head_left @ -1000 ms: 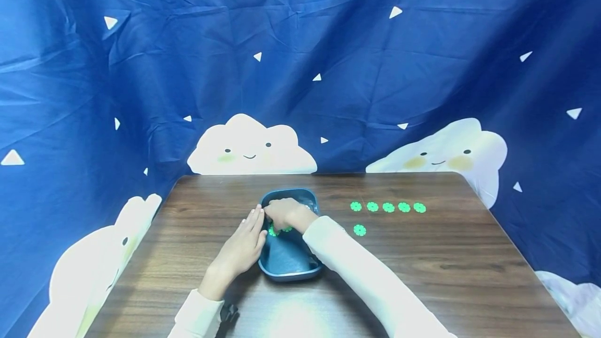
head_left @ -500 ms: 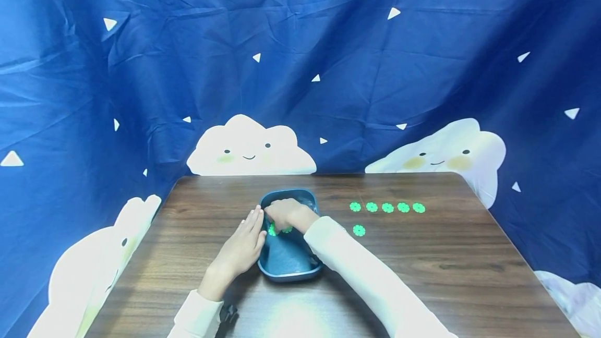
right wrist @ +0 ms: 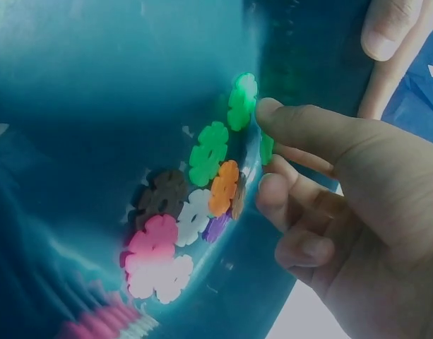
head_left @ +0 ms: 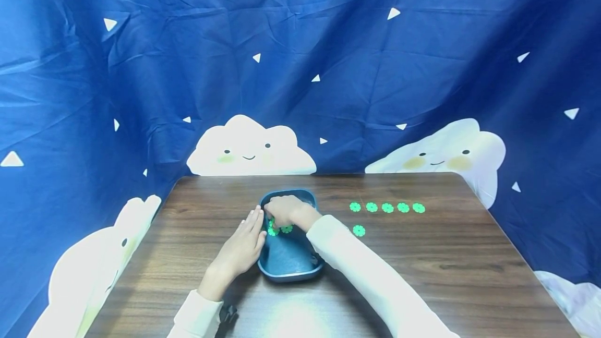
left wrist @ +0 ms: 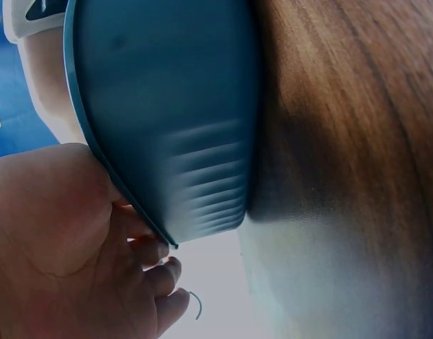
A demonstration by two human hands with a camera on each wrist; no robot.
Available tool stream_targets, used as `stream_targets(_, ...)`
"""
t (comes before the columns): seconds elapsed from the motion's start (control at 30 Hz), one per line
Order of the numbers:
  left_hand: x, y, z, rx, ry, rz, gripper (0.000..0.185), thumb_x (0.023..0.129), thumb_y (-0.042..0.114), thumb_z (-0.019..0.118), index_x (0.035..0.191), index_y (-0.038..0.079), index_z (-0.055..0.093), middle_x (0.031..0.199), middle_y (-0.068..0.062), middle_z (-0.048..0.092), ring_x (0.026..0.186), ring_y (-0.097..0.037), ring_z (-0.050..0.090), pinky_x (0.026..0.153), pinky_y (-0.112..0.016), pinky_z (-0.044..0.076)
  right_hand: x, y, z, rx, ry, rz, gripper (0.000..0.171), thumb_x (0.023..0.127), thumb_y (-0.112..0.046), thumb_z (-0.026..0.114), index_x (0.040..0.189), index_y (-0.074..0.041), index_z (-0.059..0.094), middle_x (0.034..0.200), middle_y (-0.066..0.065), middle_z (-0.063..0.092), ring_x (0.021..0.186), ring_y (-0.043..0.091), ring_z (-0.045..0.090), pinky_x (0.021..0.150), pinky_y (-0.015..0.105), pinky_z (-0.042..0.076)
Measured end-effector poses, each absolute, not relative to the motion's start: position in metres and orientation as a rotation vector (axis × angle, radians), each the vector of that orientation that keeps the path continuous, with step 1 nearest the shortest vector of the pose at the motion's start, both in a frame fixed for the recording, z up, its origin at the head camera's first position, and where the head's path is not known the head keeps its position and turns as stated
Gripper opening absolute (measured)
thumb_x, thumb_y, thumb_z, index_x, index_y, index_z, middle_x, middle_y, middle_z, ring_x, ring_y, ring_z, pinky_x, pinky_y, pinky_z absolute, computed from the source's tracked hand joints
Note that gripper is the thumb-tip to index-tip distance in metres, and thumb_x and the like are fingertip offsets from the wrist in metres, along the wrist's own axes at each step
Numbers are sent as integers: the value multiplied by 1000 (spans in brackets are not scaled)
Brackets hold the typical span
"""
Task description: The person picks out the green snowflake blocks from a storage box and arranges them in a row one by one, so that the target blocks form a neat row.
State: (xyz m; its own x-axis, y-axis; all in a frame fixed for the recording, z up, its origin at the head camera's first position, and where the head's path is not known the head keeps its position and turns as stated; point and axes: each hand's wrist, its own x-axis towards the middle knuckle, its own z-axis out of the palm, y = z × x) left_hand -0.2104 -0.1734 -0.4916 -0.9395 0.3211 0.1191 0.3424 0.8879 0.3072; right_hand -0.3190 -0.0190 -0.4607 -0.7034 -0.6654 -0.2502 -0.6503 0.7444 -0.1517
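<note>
A dark blue, rounded rectangular bin (head_left: 287, 261) stands on the wooden table. My left hand (head_left: 240, 248) rests against its left rim with straight fingers. My right hand (head_left: 288, 210) reaches inside the far part of the bin. In the right wrist view, its thumb and index finger pinch a green flower-shaped disc (right wrist: 266, 149), partly hidden by the fingers. Nearby lie two more green discs (right wrist: 209, 153), with an orange disc (right wrist: 223, 188), a black disc (right wrist: 162, 199), a pink disc (right wrist: 152, 240) and several others in white, purple and brown along the bin's wall.
Right of the bin, several green discs (head_left: 387, 207) form a row on the table (head_left: 451, 254). A single green disc (head_left: 359, 230) lies below the row's left end. A blue curtain (head_left: 300, 67) with cloud prints hangs behind the table.
My right hand has lifted slightly inside the bin, and more of the green discs shows beneath it. My left hand stays at the rim. The discs on the table have not moved.
</note>
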Motion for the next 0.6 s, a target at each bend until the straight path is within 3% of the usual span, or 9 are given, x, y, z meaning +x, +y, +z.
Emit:
stream_targets(0.33,-211,-173,-492,-519,-2989,-498,56,107,29,36,155,2,24,164,-13,20,151,-31,23,122,-50,26,-321,-7,-453,-1045,2690,-131,29,88,-30,74,115,-19,69,101,-6,64,84,11,58,80,30,56)
stream_targets(0.6,-211,-173,-493,-513,-2975,-484,57,106,28,39,154,1,25,163,-14,21,150,-30,24,122,-49,25,-323,8,-439,-1083,2719,-168,30,87,-30,74,114,-19,71,106,-2,64,86,12,59,83,33,58)
